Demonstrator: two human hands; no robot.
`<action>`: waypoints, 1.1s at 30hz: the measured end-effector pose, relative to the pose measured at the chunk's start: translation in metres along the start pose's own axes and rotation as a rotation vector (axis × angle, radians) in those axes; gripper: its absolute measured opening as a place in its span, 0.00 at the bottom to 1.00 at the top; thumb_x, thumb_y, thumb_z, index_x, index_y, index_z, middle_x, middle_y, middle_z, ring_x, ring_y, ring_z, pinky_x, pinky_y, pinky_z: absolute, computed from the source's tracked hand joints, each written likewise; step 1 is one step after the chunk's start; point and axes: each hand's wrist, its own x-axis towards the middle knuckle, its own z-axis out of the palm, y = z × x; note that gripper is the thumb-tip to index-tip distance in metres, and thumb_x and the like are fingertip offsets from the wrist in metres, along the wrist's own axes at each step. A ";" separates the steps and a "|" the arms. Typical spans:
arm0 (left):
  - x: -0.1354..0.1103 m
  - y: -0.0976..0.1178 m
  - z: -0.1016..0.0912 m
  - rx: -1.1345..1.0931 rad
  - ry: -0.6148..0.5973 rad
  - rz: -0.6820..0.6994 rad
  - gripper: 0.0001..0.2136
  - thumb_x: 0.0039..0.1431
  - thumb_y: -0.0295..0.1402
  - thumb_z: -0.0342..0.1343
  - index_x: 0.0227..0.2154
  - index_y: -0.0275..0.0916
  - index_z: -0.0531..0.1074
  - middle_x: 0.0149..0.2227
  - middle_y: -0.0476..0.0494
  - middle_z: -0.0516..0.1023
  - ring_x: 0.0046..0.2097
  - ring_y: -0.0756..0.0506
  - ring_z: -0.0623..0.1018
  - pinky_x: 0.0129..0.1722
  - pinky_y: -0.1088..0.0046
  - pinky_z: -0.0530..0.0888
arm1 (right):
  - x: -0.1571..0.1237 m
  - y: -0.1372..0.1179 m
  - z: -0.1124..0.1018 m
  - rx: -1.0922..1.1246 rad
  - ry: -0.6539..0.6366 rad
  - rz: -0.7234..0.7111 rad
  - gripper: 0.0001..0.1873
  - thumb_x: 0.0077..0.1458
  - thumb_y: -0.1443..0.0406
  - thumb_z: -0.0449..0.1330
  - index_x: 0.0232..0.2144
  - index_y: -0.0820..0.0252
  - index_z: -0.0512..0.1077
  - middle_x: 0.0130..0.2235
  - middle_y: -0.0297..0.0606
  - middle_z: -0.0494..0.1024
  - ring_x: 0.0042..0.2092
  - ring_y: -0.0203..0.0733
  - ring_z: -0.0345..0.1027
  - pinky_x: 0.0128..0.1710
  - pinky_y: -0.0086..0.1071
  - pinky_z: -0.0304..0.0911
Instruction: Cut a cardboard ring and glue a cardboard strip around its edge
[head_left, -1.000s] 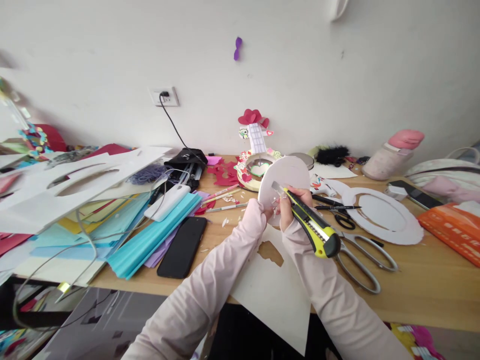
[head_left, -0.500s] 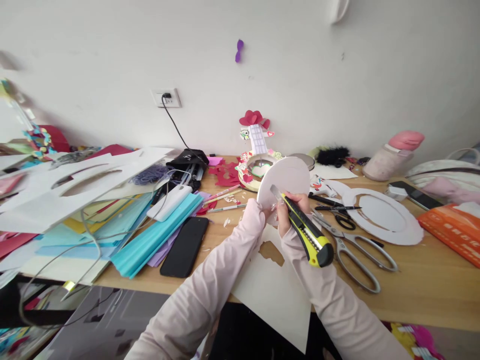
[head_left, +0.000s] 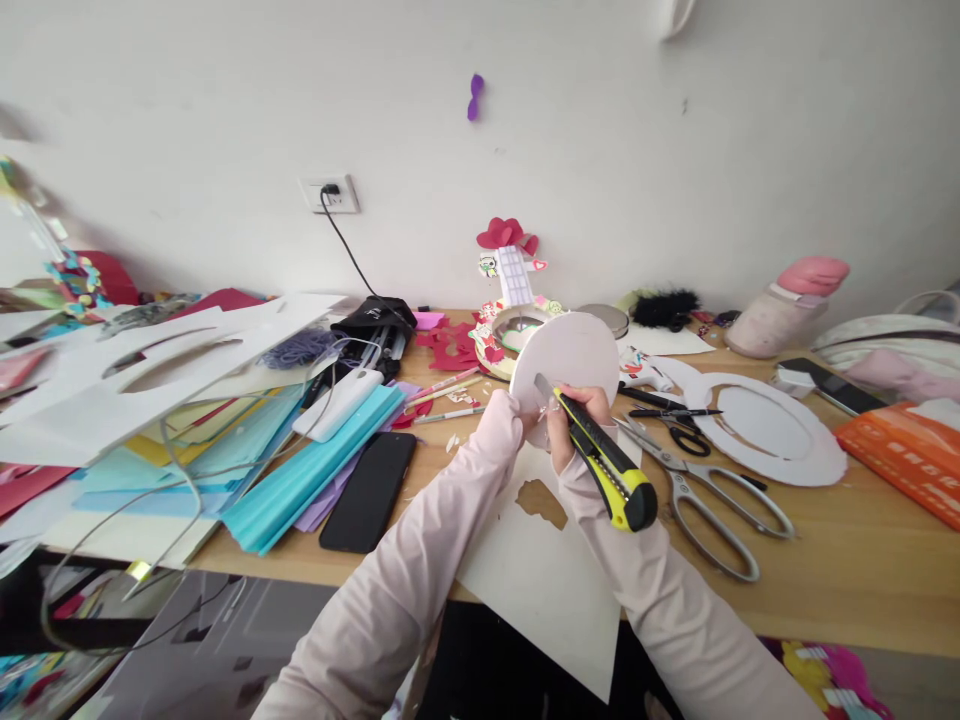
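Note:
A round white board disc [head_left: 574,355] is held tilted up above the table, with my left hand [head_left: 529,418] closed on its lower left edge; most of those fingers are hidden by the sleeve and the disc. My right hand [head_left: 561,436] grips a yellow and black utility knife [head_left: 606,462], whose blade lies against the face of the disc near its left side. Below both hands lies a white sheet [head_left: 544,580] with a ragged hole, sticking out over the table's front edge.
Large metal scissors [head_left: 712,500], small black scissors [head_left: 686,432] and a white ring-shaped cutout [head_left: 765,425] lie to the right. A black phone [head_left: 369,490], turquoise paper [head_left: 315,470] and stacked white boards [head_left: 172,350] are on the left. Behind the disc stands a decorated paper piece [head_left: 514,275].
The knife and my right hand have shifted slightly left, the blade still at the disc. Otherwise the view has only moved a little.

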 end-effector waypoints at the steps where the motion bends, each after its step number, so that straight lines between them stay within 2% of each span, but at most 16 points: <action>1: -0.002 0.002 0.001 -0.005 0.001 -0.001 0.14 0.45 0.40 0.75 0.29 0.38 0.79 0.30 0.42 0.84 0.37 0.37 0.83 0.41 0.59 0.83 | 0.001 0.000 -0.001 0.006 -0.016 -0.001 0.08 0.68 0.60 0.63 0.46 0.53 0.72 0.42 0.41 0.82 0.39 0.46 0.78 0.40 0.45 0.79; 5: -0.006 0.008 0.002 -0.025 0.023 -0.034 0.17 0.42 0.41 0.77 0.30 0.37 0.79 0.30 0.42 0.84 0.34 0.40 0.82 0.40 0.59 0.82 | 0.006 -0.003 -0.004 0.019 -0.114 -0.006 0.08 0.68 0.60 0.62 0.47 0.53 0.71 0.40 0.39 0.82 0.39 0.45 0.81 0.42 0.43 0.81; 8: -0.007 0.012 0.002 -0.041 0.004 -0.063 0.21 0.38 0.44 0.79 0.30 0.38 0.79 0.30 0.40 0.84 0.37 0.36 0.83 0.41 0.57 0.81 | 0.007 -0.006 -0.007 0.032 -0.154 0.002 0.08 0.68 0.59 0.63 0.46 0.52 0.70 0.40 0.37 0.82 0.40 0.44 0.80 0.44 0.42 0.81; 11: -0.005 0.013 0.001 -0.099 -0.004 -0.048 0.23 0.38 0.46 0.80 0.32 0.38 0.79 0.35 0.39 0.86 0.42 0.34 0.85 0.45 0.56 0.82 | 0.006 -0.007 -0.009 0.014 -0.184 -0.015 0.07 0.66 0.61 0.64 0.45 0.51 0.70 0.40 0.36 0.83 0.40 0.44 0.80 0.43 0.41 0.80; 16: 0.001 0.013 -0.001 -0.112 -0.061 0.001 0.26 0.35 0.49 0.81 0.32 0.38 0.80 0.34 0.40 0.86 0.40 0.37 0.85 0.45 0.58 0.83 | 0.002 0.003 -0.004 0.006 -0.123 -0.020 0.05 0.67 0.61 0.62 0.45 0.51 0.71 0.38 0.34 0.82 0.37 0.43 0.78 0.40 0.39 0.79; 19: 0.002 0.018 -0.007 -0.142 -0.108 0.019 0.30 0.33 0.49 0.82 0.37 0.37 0.80 0.36 0.40 0.87 0.40 0.37 0.86 0.45 0.60 0.82 | -0.001 0.012 0.000 0.046 -0.070 0.028 0.06 0.69 0.59 0.61 0.46 0.52 0.72 0.38 0.35 0.81 0.37 0.42 0.77 0.39 0.38 0.78; 23: 0.001 0.026 -0.018 -0.108 -0.091 -0.022 0.31 0.37 0.50 0.81 0.41 0.36 0.80 0.38 0.38 0.86 0.42 0.35 0.86 0.46 0.58 0.82 | -0.002 0.017 0.003 0.074 -0.081 0.068 0.08 0.69 0.60 0.62 0.47 0.53 0.72 0.39 0.36 0.81 0.37 0.42 0.76 0.40 0.39 0.77; 26: 0.004 0.021 -0.024 -0.046 -0.083 -0.047 0.30 0.44 0.57 0.76 0.41 0.37 0.79 0.37 0.38 0.85 0.41 0.37 0.85 0.43 0.58 0.82 | -0.001 0.019 0.003 0.085 -0.030 0.049 0.06 0.69 0.60 0.61 0.47 0.53 0.71 0.40 0.36 0.82 0.39 0.44 0.77 0.43 0.42 0.77; 29: 0.012 0.007 -0.021 0.154 0.057 0.044 0.29 0.56 0.64 0.64 0.39 0.39 0.77 0.30 0.42 0.81 0.32 0.41 0.81 0.32 0.64 0.79 | 0.000 0.024 0.004 0.083 -0.043 0.024 0.06 0.70 0.61 0.61 0.47 0.52 0.71 0.42 0.37 0.83 0.41 0.44 0.78 0.45 0.44 0.77; 31: 0.016 -0.003 -0.017 0.343 0.178 0.113 0.26 0.62 0.62 0.59 0.37 0.40 0.75 0.23 0.47 0.74 0.25 0.44 0.74 0.24 0.67 0.73 | 0.000 0.029 0.005 0.077 -0.091 0.008 0.08 0.69 0.61 0.61 0.48 0.53 0.71 0.42 0.37 0.83 0.40 0.44 0.78 0.44 0.43 0.78; 33: 0.019 -0.008 -0.013 0.460 0.242 0.138 0.21 0.67 0.57 0.56 0.33 0.43 0.71 0.19 0.50 0.68 0.21 0.46 0.69 0.21 0.68 0.67 | -0.001 0.036 0.007 0.079 -0.117 -0.002 0.10 0.69 0.59 0.61 0.50 0.53 0.71 0.42 0.38 0.83 0.38 0.44 0.78 0.43 0.43 0.78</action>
